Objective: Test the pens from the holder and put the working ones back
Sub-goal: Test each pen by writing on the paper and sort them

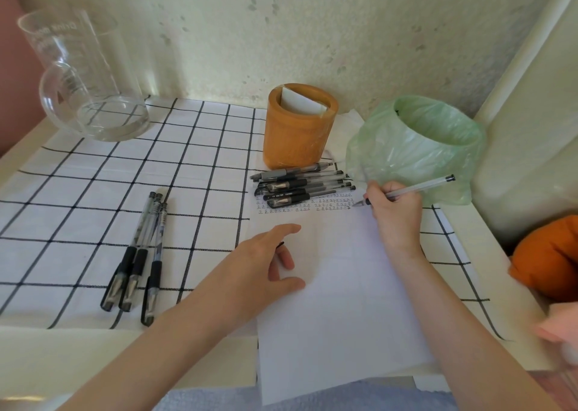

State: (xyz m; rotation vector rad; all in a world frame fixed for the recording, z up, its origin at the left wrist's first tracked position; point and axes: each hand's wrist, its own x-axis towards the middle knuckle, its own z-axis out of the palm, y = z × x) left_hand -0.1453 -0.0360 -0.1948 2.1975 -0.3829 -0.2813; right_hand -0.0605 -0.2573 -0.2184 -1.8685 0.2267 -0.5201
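- A home, by the look of it: a small surface (37,166) pushed against a speckled, papered wall (219,35).
- A checked cloth (125,173) covers it.
- Household bits stand about: a glass carafe (90,76), a small bin lined with a green bag (416,147).

pens (305,183) before holder (298,126) — 3 pens (137,254) left

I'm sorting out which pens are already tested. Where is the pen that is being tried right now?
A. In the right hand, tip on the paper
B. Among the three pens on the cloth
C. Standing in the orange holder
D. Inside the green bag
A: the right hand grips the pen with its tip down on the paper, beside rows of small written marks.
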